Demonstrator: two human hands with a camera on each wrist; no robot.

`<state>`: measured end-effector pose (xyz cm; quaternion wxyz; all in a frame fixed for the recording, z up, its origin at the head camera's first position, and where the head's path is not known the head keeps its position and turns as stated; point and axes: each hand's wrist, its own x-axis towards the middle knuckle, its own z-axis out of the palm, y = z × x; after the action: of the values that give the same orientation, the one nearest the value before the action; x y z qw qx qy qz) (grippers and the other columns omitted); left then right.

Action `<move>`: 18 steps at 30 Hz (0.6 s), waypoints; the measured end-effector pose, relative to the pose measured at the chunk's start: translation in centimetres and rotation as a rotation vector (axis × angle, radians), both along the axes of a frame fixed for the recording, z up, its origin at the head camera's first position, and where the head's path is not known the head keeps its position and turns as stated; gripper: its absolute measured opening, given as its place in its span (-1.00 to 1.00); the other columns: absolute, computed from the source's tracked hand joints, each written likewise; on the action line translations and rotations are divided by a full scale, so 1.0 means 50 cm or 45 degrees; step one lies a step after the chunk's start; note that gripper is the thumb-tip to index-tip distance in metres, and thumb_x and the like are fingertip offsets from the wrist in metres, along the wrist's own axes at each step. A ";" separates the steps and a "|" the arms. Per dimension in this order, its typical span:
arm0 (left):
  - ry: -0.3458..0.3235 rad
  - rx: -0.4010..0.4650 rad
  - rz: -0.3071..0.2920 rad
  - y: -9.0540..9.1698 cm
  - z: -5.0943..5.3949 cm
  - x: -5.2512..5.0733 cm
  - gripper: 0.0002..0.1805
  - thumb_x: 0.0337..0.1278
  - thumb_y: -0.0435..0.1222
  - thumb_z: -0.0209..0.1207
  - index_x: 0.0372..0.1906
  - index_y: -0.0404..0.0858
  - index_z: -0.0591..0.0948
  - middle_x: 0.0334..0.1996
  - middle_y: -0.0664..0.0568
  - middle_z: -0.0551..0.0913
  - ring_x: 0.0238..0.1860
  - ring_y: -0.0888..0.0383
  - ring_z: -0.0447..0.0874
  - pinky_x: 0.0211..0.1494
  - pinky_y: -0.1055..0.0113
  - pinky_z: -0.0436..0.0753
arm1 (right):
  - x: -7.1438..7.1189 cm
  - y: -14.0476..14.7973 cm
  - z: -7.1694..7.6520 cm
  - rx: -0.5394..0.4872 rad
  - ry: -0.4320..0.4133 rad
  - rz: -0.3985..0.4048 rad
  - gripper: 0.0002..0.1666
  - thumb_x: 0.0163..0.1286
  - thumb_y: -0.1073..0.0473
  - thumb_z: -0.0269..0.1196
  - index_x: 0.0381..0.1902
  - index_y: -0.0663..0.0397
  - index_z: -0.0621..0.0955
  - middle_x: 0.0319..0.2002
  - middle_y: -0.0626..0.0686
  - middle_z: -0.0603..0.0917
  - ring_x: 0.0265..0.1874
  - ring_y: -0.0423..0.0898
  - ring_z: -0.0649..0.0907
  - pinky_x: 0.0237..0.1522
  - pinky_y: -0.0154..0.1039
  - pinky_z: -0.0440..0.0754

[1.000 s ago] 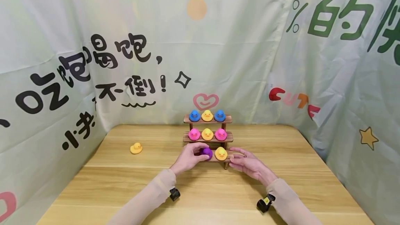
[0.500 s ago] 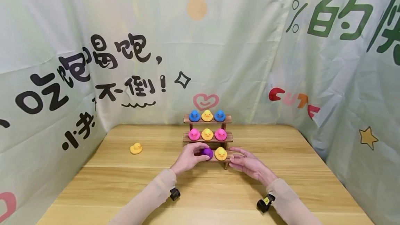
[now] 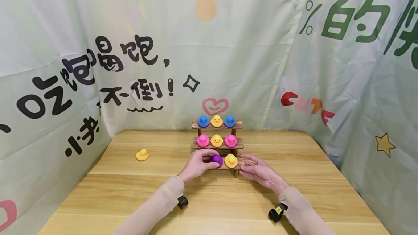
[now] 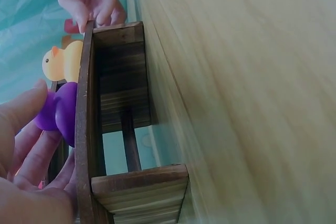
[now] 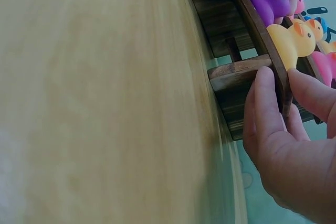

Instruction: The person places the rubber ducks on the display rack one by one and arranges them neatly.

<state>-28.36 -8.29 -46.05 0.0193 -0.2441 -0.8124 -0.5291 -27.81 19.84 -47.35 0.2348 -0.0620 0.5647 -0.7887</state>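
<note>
My left hand (image 3: 198, 162) holds a purple rubber duck (image 3: 217, 160) on the bottom step of a three-tier wooden display stand (image 3: 218, 143), thumb and fingers about its sides. In the left wrist view the same purple duck (image 4: 59, 111) stands upright on the board. Beside it sits a yellow rubber duck (image 3: 231, 160). My right hand (image 3: 261, 172) grips the right end of that bottom step. As the right wrist view shows, its thumb lies on top close to the yellow duck (image 5: 293, 40), with fingers beneath the board (image 5: 258, 27).
Two pink ducks flank a yellow duck (image 3: 216, 140) on the middle step. On the top step, two blue ducks stand either side of another yellow duck (image 3: 216, 120). A loose yellow duck (image 3: 142, 155) lies on the wooden table (image 3: 209, 206), left of the stand. Printed cloth (image 3: 248, 64) hangs behind.
Over the last second the purple duck has shifted very slightly to the right in my left hand. My right hand has kept its place at the step's end.
</note>
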 end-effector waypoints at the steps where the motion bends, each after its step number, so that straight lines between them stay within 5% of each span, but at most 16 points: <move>1: 0.001 -0.004 0.000 0.000 0.000 0.000 -0.68 0.07 -0.23 0.40 -0.03 -0.07 0.69 -0.03 0.08 0.70 0.00 0.06 0.69 0.01 0.34 0.67 | 0.000 0.000 0.000 -0.001 0.001 0.002 -0.29 0.40 0.48 0.12 0.44 0.31 0.15 -0.15 0.03 0.55 -0.17 -0.15 0.71 0.09 -0.22 0.65; 18: -0.001 0.005 -0.023 -0.002 0.002 -0.002 -0.69 0.07 -0.23 0.41 -0.04 -0.05 0.69 -0.03 0.10 0.70 0.01 0.09 0.69 0.04 0.31 0.67 | 0.001 0.000 0.002 -0.005 -0.003 0.010 -0.27 0.41 0.48 0.09 0.46 0.32 0.10 -0.18 0.02 0.58 -0.18 -0.16 0.71 0.10 -0.21 0.64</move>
<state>-28.44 -8.41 -45.95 0.0148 -0.2512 -0.8092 -0.5309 -27.77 19.82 -47.26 0.2385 -0.0637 0.5627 -0.7889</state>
